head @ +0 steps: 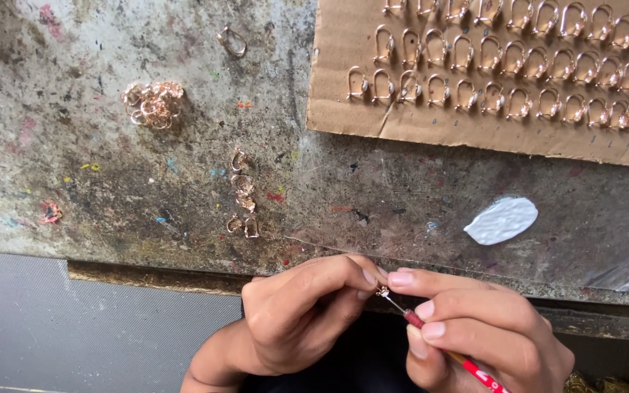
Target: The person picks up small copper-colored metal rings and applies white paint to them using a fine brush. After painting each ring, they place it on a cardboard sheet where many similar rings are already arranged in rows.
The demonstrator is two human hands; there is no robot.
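You are pinching a tiny gold-coloured piece [382, 291] between the closed thumb and forefinger of your left hand [307, 313], just off the near edge of the workbench [111, 182]; your fingertips are hiding most of it, so its shape cannot be made out. Your right hand [475, 331] is gripping a thin red-handled tool [438, 342], its tip touching the piece; the handle is running out of view at the bottom. Loose hooks [243, 193] are lying near that edge. The cardboard sheet [343, 109] of hooks is cut off at the far right corner.
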